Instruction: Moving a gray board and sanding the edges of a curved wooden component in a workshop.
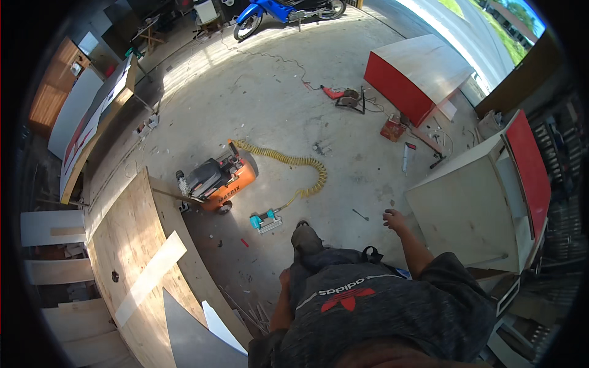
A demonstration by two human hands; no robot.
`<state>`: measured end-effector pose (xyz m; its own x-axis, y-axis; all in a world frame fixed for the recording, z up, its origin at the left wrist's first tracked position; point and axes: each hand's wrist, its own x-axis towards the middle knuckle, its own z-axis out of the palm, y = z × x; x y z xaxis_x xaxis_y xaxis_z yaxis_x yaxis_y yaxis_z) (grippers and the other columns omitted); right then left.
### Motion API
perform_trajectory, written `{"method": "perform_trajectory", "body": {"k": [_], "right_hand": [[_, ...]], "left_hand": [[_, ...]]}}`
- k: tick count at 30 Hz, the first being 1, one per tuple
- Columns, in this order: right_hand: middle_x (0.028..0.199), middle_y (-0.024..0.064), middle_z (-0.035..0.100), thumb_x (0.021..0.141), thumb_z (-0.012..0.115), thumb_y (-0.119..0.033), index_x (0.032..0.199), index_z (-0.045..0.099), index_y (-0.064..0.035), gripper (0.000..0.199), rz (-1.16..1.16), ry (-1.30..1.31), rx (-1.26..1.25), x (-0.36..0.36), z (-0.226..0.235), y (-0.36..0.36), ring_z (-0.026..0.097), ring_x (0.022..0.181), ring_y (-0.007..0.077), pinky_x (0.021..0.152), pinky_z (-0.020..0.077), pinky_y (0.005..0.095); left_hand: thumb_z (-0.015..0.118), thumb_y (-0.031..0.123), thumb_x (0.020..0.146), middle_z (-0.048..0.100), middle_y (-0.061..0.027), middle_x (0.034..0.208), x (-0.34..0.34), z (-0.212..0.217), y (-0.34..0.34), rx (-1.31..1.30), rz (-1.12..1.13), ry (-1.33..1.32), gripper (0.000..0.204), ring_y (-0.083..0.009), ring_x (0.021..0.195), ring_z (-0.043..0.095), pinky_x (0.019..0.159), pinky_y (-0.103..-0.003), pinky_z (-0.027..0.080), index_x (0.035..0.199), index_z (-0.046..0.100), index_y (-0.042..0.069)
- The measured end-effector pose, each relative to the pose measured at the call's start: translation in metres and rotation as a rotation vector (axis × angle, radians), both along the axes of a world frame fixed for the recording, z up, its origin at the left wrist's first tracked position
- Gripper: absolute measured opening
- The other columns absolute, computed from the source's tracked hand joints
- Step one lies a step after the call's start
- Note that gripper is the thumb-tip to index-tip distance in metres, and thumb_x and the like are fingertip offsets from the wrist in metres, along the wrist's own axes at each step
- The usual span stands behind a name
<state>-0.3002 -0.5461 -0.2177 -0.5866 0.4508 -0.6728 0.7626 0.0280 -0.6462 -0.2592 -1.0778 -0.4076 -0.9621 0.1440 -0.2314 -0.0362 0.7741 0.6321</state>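
My right hand (394, 221) reaches out over the concrete floor with its fingers apart and nothing in them. It is close to the left side of a pale wooden cabinet (466, 211) with a red panel (529, 162). Beside my left thigh hangs my left hand (284, 278), its fingers mostly hidden. Ahead of my foot, a teal nail gun (265, 221) lies on the floor. A coiled yellow air hose (316, 165) links it to an orange air compressor (233, 189). Near my right hand lies a small, thin dark tool (361, 214).
On my left stands a plywood-topped bench (123, 227) carrying a pale wooden strip (150, 279) and a grey panel (196, 337). Farther right are a red-sided cabinet (402, 86), a red power tool (332, 92) with a cord, and a sealant tube (406, 158). A blue motorcycle (276, 9) stands far ahead.
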Motion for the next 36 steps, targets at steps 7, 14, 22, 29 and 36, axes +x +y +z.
{"method": "perform_trajectory", "body": {"k": [7, 14, 22, 29, 36], "right_hand": [[0.086, 0.0076, 0.071, 0.086, 0.068, -0.023, 0.123, 0.07, -0.0092, 0.039, -0.281, -0.159, -0.119, 0.026, -0.031, -0.043, 0.069, 0.064, 0.0187, 0.053, 0.0521, 0.0339], [0.08, 0.0054, 0.07, 0.085, 0.068, -0.028, 0.11, 0.077, -0.0166, 0.029, -0.385, -0.39, -0.186, 0.023, -0.039, -0.085, 0.067, 0.063, 0.0187, 0.054, 0.0532, 0.0349], [0.091, 0.0114, 0.075, 0.081, 0.078, -0.042, 0.114, 0.076, -0.0097, 0.046, -0.377, -0.178, -0.02, -0.046, -0.121, -0.044, 0.072, 0.081, 0.0223, 0.067, 0.0593, 0.0416], [0.095, 0.013, 0.074, 0.083, 0.07, -0.029, 0.127, 0.068, -0.0042, 0.051, -0.55, -0.127, -0.065, -0.196, -0.039, 0.162, 0.073, 0.071, 0.0215, 0.062, 0.0584, 0.0349], [0.093, 0.0126, 0.074, 0.09, 0.068, -0.028, 0.128, 0.068, -0.0029, 0.045, -0.719, 0.145, 0.347, -0.3, 0.057, 0.327, 0.071, 0.074, 0.0183, 0.076, 0.0561, 0.0329]], "left_hand": [[0.047, 0.043, 0.097, 0.074, -0.0172, 0.106, -0.188, 0.032, 0.016, -0.231, -0.387, -0.28, 0.042, -0.0367, 0.096, 0.07, 0.081, -0.051, 0.052, 0.117, 0.072, 0.015], [0.067, 0.032, 0.091, 0.064, -0.009, 0.089, -0.362, 0.066, 0.086, 0.208, 0.333, -0.636, 0.031, -0.0243, 0.067, 0.063, 0.056, -0.041, 0.046, 0.107, 0.069, 0.006], [0.064, 0.031, 0.094, 0.069, -0.0133, 0.114, -0.496, 0.104, 0.216, 0.246, 0.376, -0.929, 0.046, -0.0275, 0.079, 0.067, 0.066, -0.04, 0.049, 0.132, 0.059, 0.006], [0.066, 0.031, 0.093, 0.068, -0.0082, 0.1, -0.598, 0.108, 0.381, 0.313, 0.367, -0.863, 0.035, -0.0249, 0.079, 0.064, 0.074, -0.04, 0.05, 0.116, 0.065, 0.004], [0.07, 0.03, 0.088, 0.076, -0.01, 0.093, -0.69, 0.115, 0.52, 0.161, -0.315, -0.555, 0.033, -0.0185, 0.086, 0.069, 0.078, -0.032, 0.053, 0.098, 0.077, -0.001]]}}
